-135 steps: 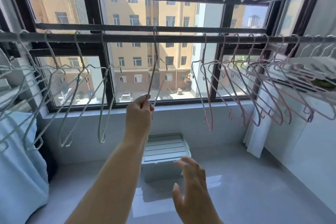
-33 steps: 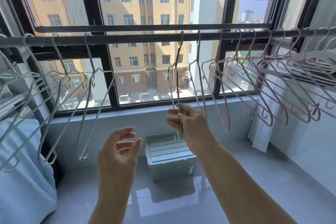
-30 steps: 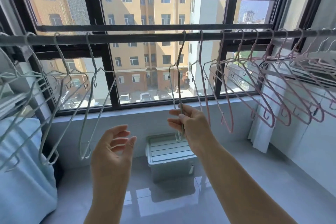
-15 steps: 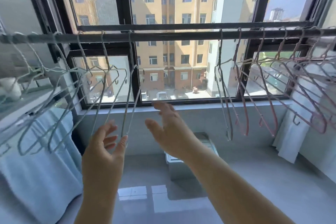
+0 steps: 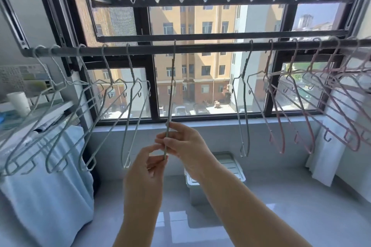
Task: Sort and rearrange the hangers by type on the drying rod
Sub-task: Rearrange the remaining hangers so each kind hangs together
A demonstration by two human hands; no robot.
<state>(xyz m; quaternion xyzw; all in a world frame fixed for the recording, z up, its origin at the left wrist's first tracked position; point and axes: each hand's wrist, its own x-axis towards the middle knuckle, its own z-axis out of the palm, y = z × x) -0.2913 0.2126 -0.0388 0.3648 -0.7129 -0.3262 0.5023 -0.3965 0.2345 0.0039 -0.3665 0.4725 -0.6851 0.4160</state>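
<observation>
Here grey-green hanger (image 5: 171, 94) edge-on, hanging vertical from rod (image 5: 210, 48).

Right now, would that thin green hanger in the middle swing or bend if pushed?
Probably light: the green hanger is thin wire. It hangs by one hook on the rod, so a push would likely swing or slide it. Its frame may flex slightly.

Single head view, wide-angle, from the person's eye level. It faces the window (image 5: 152, 90) nearly square-on. The drying rod (image 5: 200, 48) crosses the upper frame, near. Left hand (image 5: 148, 164) and right hand (image 5: 184, 146) sit close at centre, with the floor (image 5: 281, 216) below. Straight lines bow toward the edges.
</observation>
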